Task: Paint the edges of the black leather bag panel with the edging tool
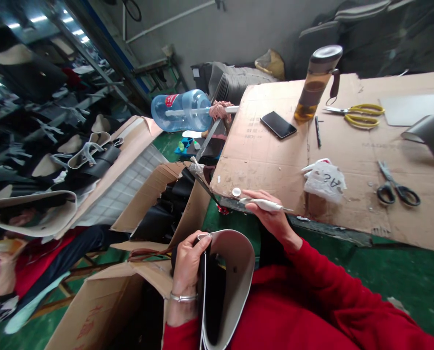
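My left hand (188, 257), a metal bracelet at its wrist, is closed on the folded top edge of a curved leather-like panel (241, 277). The panel is dark on one face and pale on the other, with a small dark slot in it. Above the near left corner of the table, my right hand (271, 216) grips a white pen-like tool (266, 204) with a thin spike at one end. The tool's other end is close to a small round white cap (236, 192) on the tabletop; whether they touch I cannot tell.
On the cardboard-covered table (253, 155) lie a phone (278, 125), a pen (317, 131), yellow-handled scissors (363, 115), black-handled scissors (395, 187) and a plastic bag (324, 180). A drink bottle (315, 85) stands there. Cartons (103, 301) are at left, near another person's arm (5, 277).
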Demonstrator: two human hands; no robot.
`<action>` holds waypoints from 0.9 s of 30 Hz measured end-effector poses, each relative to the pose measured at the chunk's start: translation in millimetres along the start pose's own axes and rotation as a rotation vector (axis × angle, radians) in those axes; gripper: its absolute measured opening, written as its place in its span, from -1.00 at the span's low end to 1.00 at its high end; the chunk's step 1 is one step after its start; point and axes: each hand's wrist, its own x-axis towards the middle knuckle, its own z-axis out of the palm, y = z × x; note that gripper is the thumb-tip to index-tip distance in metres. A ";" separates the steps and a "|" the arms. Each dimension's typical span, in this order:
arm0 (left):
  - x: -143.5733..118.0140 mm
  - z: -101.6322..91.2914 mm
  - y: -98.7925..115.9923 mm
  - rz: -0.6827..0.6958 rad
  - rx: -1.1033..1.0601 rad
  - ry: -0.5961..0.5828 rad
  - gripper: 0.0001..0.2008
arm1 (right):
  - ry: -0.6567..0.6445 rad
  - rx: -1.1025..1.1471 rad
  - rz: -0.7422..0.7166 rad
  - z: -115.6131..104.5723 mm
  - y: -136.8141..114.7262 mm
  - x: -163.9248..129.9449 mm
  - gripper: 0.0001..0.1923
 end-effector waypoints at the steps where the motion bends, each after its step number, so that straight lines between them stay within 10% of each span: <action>1: 0.7 0.6 -0.5 -0.008 0.005 -0.006 -0.72 | 0.045 -0.042 -0.006 -3.3 1.4 2.6 -0.68; 16: 1.4 3.7 7.2 -0.020 -0.010 -0.038 -0.72 | 0.014 -0.233 0.010 -5.4 27.6 9.6 -0.68; 27: 3.6 2.7 4.1 -0.038 -0.011 -0.090 -0.71 | 0.147 0.044 0.161 -13.3 31.2 18.6 -0.58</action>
